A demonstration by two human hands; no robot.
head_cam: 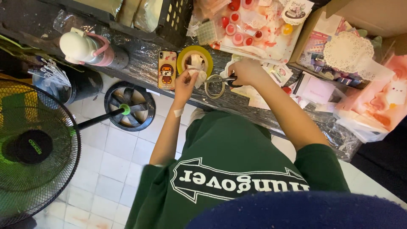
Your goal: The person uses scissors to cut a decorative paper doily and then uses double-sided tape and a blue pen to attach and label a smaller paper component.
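Pinched between my left hand's (185,83) thumb and fingertips, a small white paper scrap (197,76) hangs above the front edge of the table (140,63). My right hand (246,71) has a closed grip on dark-handled scissors (220,79), blades pointing left toward the scrap, over a clear tape ring (214,86). A yellow tape roll (195,59) and a phone with a cartoon case (167,69) lie just behind. To cut cleanly, I judge I should keep the scrap taut, feed it deep between the blades, and keep my fingertips back from the cutting line.
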